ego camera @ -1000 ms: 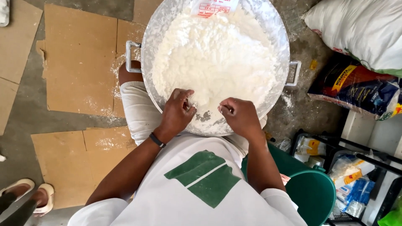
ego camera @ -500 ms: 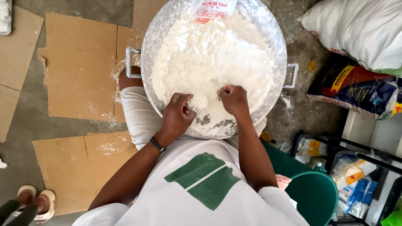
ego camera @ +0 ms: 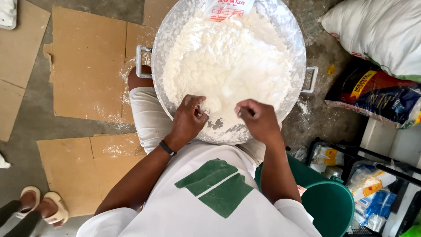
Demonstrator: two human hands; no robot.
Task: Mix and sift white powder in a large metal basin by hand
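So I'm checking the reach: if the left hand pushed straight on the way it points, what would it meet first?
Probably the white flour heaped in the metal basin; the left hand already touches its near edge.

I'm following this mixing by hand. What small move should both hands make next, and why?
Probably scoop forward into the flour: the left hand and right hand sit at the near edge of the metal basin, where bare metal shows, while the loose heap lies ahead.

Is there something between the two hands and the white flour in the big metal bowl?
Nothing visible. The left hand and the right hand are already inside the metal bowl, with their fingers in the near edge of the white flour. A paper packet lies at the far rim, away from both hands.
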